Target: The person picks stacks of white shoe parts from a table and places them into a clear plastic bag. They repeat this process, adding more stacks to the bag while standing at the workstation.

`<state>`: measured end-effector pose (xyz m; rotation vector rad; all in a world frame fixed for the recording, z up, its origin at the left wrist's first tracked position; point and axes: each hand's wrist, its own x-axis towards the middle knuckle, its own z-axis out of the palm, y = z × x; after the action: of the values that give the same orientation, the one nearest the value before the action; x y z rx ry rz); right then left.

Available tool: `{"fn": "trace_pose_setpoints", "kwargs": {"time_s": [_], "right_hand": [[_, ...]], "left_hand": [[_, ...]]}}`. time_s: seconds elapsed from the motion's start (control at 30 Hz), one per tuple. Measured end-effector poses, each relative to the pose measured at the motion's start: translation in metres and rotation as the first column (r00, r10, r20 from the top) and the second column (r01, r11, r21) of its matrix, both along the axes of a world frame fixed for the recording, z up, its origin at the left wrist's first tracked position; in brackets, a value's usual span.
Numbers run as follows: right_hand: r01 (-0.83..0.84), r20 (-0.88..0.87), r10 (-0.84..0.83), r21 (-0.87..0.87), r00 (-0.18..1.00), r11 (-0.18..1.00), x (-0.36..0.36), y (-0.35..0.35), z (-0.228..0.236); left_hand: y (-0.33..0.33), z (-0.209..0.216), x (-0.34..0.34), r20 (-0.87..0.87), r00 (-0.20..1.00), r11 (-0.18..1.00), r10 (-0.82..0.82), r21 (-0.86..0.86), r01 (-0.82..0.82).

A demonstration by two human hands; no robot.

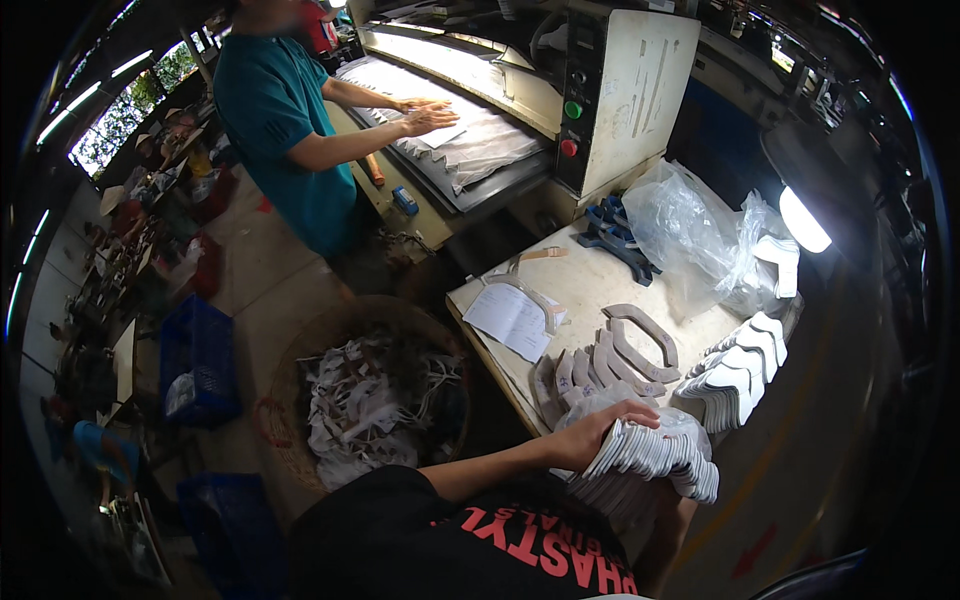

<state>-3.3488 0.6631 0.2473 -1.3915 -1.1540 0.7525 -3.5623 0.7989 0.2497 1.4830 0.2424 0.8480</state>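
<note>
A thick stack of white curved cut pieces [655,457] is held close in front of my body, near the table's front edge. Wrapped over the stack's left end is my left hand [600,432], its fingers closed on the top edge. My right hand [672,502] is under the right side of the stack, and its fingers are hidden behind the pieces. Clear plastic [600,400] lies just beyond the stack. A second pile of white curved pieces [735,370] stands on the table to the right. Several greyish curved pieces [600,362] lie beyond my left hand.
On the pale table [480,300] are a paper sheet [510,318], dark blue pieces [615,240] and a clear plastic bag [680,235]. A lamp [803,220] glows at right. A scrap basket [290,440] stands left. Beyond, a co-worker [290,130] reaches over a machine bed [480,140].
</note>
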Motion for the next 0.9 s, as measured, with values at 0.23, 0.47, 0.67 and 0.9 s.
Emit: {"fn": "trace_pose_setpoints", "kwargs": {"time_s": [0.23, 0.47, 0.67, 0.9], "right_hand": [[0.004, 0.148, -0.005, 0.004, 0.989, 1.0, 0.003, -0.002, -0.005], [0.013, 0.058, -0.007, -0.1, 0.998, 0.995, -0.007, -0.003, 0.021], [0.094, 0.128, -0.112, 0.133, 0.985, 0.987, 0.016, -0.02, 0.041], [0.13, 0.416, -0.077, -0.1, 0.906, 0.986, 0.031, -0.048, 0.05]], "left_hand": [[0.006, 0.0, -0.006, -0.177, 0.982, 0.987, -0.066, -0.159, 0.038], [0.011, -0.021, 0.009, -0.198, 0.969, 0.979, -0.15, -0.168, 0.117], [0.007, -0.067, 0.045, -0.224, 0.942, 0.964, -0.25, -0.148, 0.221], [-0.006, -0.119, 0.048, -0.526, 0.741, 0.81, -0.418, 0.154, 0.566]]}}
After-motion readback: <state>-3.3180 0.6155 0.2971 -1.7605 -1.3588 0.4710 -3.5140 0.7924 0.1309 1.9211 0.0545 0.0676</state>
